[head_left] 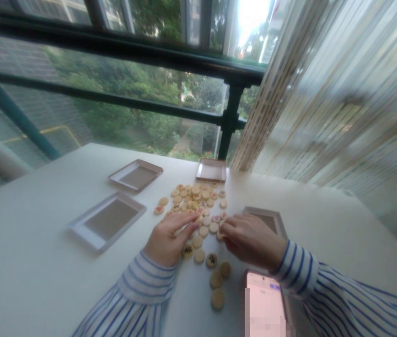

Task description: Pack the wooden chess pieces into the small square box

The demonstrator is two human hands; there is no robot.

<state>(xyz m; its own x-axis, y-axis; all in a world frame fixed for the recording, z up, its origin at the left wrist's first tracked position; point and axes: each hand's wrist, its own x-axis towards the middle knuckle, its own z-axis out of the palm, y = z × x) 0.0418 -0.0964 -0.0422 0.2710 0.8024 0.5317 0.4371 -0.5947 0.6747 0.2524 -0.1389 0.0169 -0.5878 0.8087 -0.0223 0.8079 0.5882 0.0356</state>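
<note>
Watching from my remote station, I see the left hand (169,239) with its grip spread flat, fingers (188,227) stretched rightward and resting on the near edge of a heap of wooden discs (198,200), clasping nothing. The right hand (250,239) faces it with its grip curled, fingertips (225,229) bunched against a disc at the heap's near right edge. I cannot tell whether that disc is actually pinched, since the knuckles hide it. The heap lies just ahead of and between the two hands; both touch it, and neither is nearer than the other. The pieces are round, so they offer no long axis. Some show red or dark markings face up, others are blank. A handful of stray discs (217,281) trails back toward me between the striped sleeves (142,285). Four shallow trays sit about the heap on the white tabletop (26,262): a near-left tray (82,236), a far-left tray (123,184), a far tray (211,179) by the window, and a right tray (259,210) partly hidden behind the right hand. A phone (264,292) lies beside the right wrist, its screen unreadable.
</note>
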